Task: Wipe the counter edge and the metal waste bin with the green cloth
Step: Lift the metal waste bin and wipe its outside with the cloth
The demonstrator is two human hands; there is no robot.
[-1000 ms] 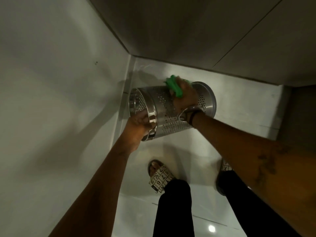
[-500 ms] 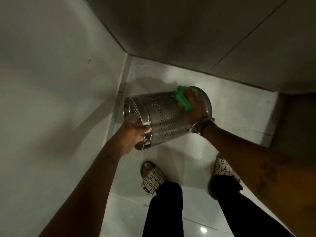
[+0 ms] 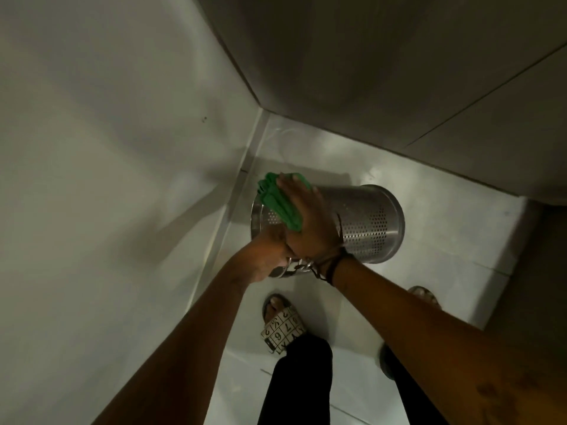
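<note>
Head view: a person looks down into a corner where a perforated metal waste bin (image 3: pixel 362 222) is held sideways above the pale tiled floor (image 3: pixel 445 250).
Risk: the bin is smooth steel held off the floor by one hand only; I judge a firm push from the wiping hand could twist it out of that hold and drop it toward the patterned sandal (image 3: pixel 282 328) below the bin.
Cause: pressure falls near the bin's open end, close beside the holding hand, so the closed base, on the far side of the bin from that hand, hangs unsupported.
Second risk: the bin's open end is near the wall (image 3: pixel 107 148), so a long stroke may knock it there.
Cloth and grip: the green cloth (image 3: pixel 280 202) lies bunched on the bin's side at its open end, under the palm and fingers of the right hand (image 3: pixel 310 219).
Right hand: spread flat, pressing the cloth against the metal rather than pinching it.
Left hand (image 3: pixel 270 256): at the bin's rim, just below the right hand, seemingly closed on the edge; its fingers are largely hidden.
Counter edge: not identifiable here.
</note>
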